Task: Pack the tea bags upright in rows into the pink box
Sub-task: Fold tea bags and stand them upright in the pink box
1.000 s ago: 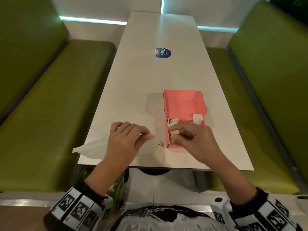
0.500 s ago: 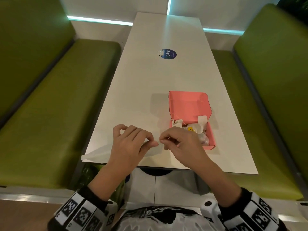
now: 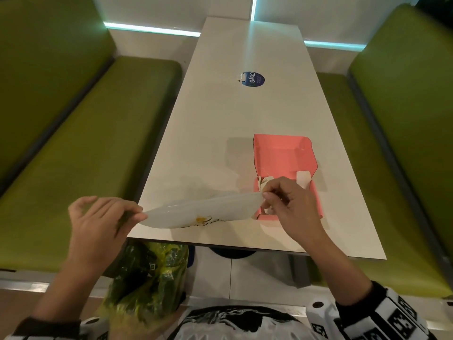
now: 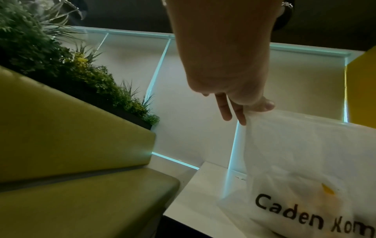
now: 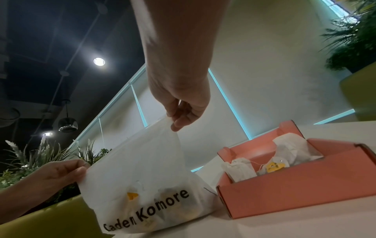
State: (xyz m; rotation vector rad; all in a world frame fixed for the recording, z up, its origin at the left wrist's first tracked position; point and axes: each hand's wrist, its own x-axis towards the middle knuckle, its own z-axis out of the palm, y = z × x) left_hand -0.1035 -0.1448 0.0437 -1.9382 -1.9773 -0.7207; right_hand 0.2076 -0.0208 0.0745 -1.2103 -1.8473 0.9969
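Observation:
The pink box [image 3: 285, 158] stands open on the table, lid tipped back. White tea bags [image 5: 240, 169] stand loosely inside it, one with a yellow tag [image 5: 274, 167]. Left of the box sits a translucent white plastic bag [image 3: 203, 212] printed "Caden Komore", with yellow-tagged tea bags [image 5: 132, 195] showing through its bottom. My left hand [image 3: 138, 213] pinches the bag's upper left edge. My right hand [image 3: 264, 196] pinches its upper right edge, just in front of the box. The bag's top edge is stretched between both hands while its bottom rests on the table.
The long white table [image 3: 245, 119] carries a blue round sticker [image 3: 252, 79] further back. Green benches [image 3: 85, 155] flank it on both sides. A green-yellow plastic bag [image 3: 147, 278] lies below the table's near edge. Plants [image 4: 61, 61] stand behind the left bench.
My right hand left the box and met the left at the table's front edge. Both hands then drew apart, lifting and stretching the white bag between them.

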